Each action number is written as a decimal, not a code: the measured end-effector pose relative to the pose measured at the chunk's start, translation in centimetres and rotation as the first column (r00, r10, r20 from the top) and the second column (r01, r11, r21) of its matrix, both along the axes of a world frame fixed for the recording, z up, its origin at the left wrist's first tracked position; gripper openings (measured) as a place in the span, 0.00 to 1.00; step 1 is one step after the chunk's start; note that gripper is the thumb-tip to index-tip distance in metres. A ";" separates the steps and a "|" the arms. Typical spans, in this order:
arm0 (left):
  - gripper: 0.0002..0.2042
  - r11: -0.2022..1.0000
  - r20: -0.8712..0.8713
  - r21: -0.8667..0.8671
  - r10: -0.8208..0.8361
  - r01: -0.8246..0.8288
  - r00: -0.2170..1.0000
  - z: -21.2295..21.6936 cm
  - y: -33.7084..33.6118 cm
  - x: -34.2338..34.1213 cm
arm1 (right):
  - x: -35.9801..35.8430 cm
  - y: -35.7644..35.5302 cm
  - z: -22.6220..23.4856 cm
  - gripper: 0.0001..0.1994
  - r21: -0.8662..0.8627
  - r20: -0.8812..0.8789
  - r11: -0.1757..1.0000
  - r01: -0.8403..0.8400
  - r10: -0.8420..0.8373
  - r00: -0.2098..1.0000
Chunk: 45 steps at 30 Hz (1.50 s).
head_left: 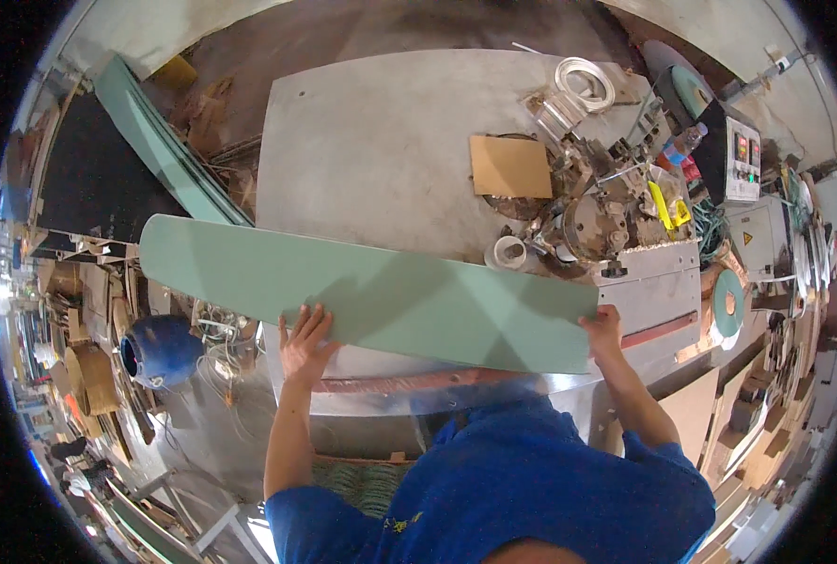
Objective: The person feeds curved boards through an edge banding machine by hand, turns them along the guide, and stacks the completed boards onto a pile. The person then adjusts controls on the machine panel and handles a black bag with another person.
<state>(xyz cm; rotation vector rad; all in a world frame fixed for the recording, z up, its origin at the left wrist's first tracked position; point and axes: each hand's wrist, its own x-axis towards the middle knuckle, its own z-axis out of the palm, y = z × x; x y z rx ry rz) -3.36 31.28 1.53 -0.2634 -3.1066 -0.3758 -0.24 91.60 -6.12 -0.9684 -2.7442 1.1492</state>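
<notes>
A long pale green board with a rounded left end lies slantwise across the metal worktable. Its left part reaches out past the table's edge. On the board's near edge, left of its middle, my left hand rests with fingers spread over the green surface. My right hand is closed around the square right end; its fingertips are partly hidden. Just beyond the board, toward the right, stands a metal machine head with a white cup-shaped part and a brown square card beside it.
More green boards lean in a stack at the far left. A blue drum is on the floor at left. On the right are a control box, a bottle and a green roll. A white coil lies at the back.
</notes>
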 end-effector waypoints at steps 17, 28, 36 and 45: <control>0.27 0.953 0.167 0.240 0.145 -0.183 0.975 0.4 -7.8 -1.7 | -2.9 -12.3 3.4 0.22 0.135 -0.019 0.982 -0.131 0.134 0.991; 0.33 0.740 -0.471 0.432 0.672 -0.516 0.571 -6.7 -16.3 -6.9 | -4.1 -19.3 2.0 0.22 0.122 -0.014 0.991 0.051 -0.050 0.999; 0.30 -0.660 0.669 0.665 0.320 -0.350 0.671 -8.1 -24.0 -9.8 | -4.9 -24.9 2.6 0.22 0.067 -0.103 0.991 0.112 -0.105 0.989; 0.31 -0.571 0.747 0.663 0.455 -0.485 0.485 -6.7 -24.1 -10.4 | -5.3 -26.1 2.3 0.21 0.151 -0.128 0.983 0.102 -0.083 0.988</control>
